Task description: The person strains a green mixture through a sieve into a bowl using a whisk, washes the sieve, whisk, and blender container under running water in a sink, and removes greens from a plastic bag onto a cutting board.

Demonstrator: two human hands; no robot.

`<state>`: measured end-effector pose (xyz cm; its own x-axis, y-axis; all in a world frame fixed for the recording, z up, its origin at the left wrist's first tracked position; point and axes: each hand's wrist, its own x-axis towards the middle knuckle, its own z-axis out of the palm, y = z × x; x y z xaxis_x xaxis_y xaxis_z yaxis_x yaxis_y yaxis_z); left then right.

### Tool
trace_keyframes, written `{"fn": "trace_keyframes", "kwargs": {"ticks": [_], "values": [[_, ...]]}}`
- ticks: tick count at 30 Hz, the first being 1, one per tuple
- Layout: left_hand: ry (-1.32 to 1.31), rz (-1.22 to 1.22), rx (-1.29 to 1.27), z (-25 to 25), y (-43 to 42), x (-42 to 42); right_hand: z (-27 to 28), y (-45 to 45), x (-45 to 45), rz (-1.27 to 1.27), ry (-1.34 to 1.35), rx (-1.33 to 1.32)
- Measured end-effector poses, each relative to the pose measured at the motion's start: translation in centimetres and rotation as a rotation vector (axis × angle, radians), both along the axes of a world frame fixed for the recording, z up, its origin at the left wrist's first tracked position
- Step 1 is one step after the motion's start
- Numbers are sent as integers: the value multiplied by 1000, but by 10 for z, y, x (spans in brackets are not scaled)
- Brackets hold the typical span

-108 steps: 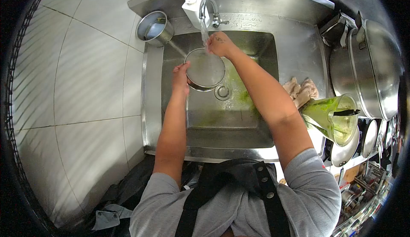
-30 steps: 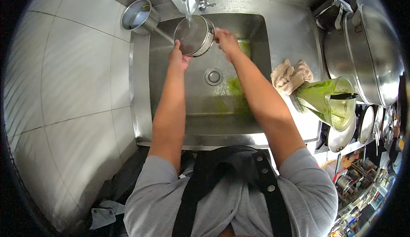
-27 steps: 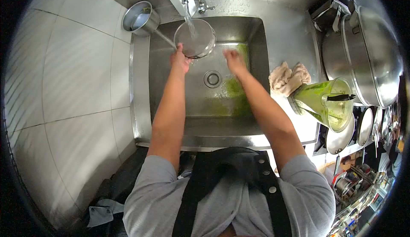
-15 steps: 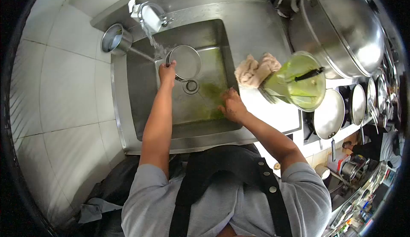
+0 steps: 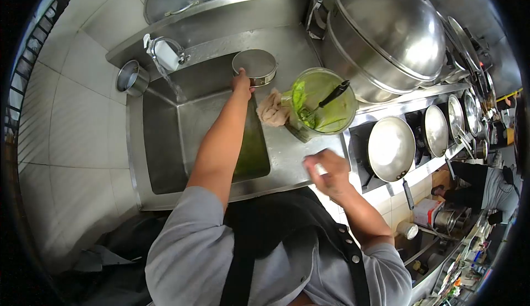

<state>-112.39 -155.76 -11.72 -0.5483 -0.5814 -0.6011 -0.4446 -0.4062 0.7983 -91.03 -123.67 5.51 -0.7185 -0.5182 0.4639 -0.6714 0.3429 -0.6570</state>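
A round metal-rimmed sieve [image 5: 255,63] with a fine mesh is at the right back edge of the sink [image 5: 165,157], partly over the counter. My left hand [image 5: 243,83] is closed on its near rim. Over the counter front, my right hand [image 5: 329,172] is smeared by motion, with its fingers curled; whether anything is in them does not show. A clear jug [image 5: 345,107] with green residue and leafy bits stands right of the sieve, a black-handled utensil [image 5: 334,93] leaning in it. A crumpled beige cloth [image 5: 273,109] lies against the jug.
Water runs from the tap [image 5: 168,57] into the sink, where green liquid lies at the right. A metal pot [image 5: 132,78] is left of the sink. A large lidded steamer [image 5: 386,35] stands behind the jug. Frying pans [image 5: 391,148] line the stove. Another person [image 5: 486,187] is at far right.
My left hand has carried the sieve from under the running tap to the sink's right back edge. My right hand has left the sink and moved right over the counter. The view has shifted right.
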Motion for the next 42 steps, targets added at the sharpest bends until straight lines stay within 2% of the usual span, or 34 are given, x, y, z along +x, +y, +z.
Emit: {"fn": "trace_keyframes", "kwargs": {"ticks": [2, 4, 5, 6, 8, 9, 11, 14, 15, 17, 18, 21, 25, 27, 29, 30, 31, 32, 34, 35, 39, 42], "values": [[22, -43, 73, -1, 14, -10, 39, 14, -19, -305, 263, 211], [6, -8, 90, -35, 14, -40, 77, 11, -55, -383, 371, 266], [0, 12, 99, -45, 16, -50, 81, 7, -76, -352, 451, 356], [-15, -31, 75, -34, 22, -49, 84, 3, -95, -318, 530, 448], [-53, -109, 24, -2, 33, -34, 78, 0, -122, -261, 538, 761], [-32, -146, 7, -5, 32, -29, 73, -3, -131, -227, 539, 916], [13, -217, -28, -9, 25, -19, 68, -9, -141, -166, 571, 1035], [-18, -250, -32, 29, 15, 24, 63, -17, -141, -114, 641, 1177], [-56, -226, -19, 22, 5, 32, 62, -20, -141, -100, 667, 1219], [-124, -181, 5, 2, -23, 48, 66, -13, -137, -73, 662, 1131], [-70, -181, 3, -5, -38, 60, 72, -5, -134, -60, 660, 1087], [45, -164, -5, -14, -76, 106, 119, 29, -119, -270, 544, 1018], [120, -102, -25, 13, -105, 146, 207, 37, -84, -411, 402, 845], [237, -89, -35, 40, -105, 158, 211, 17, -66, -482, 365, 691], [414, -113, -8, 64, -98, 161, 197, -6, -55, -498, 340, 602], [503, -137, 22, 69, -96, 161, 183, -34, -44, -513, 187, 420], [557, -137, 122, 70, -95, 160, 162, -57, -37, -503, 110, 358], [613, -144, 223, 70, -97, 158, 129, -80, -39, -385, 109, 208], [738, -92, 395, 76, -105, 154, 67, -140, -45, -281, 58, 152], [794, -70, 487, 76, -111, 155, 39, -174, -51, -249, -60, 161], [812, 96, 456, 70, -173, 130, -83, -280, -82, -151, -287, 85], [684, -45, 238, 53, -224, 118, -144, -322, -99, -47, -540, 39]]}}
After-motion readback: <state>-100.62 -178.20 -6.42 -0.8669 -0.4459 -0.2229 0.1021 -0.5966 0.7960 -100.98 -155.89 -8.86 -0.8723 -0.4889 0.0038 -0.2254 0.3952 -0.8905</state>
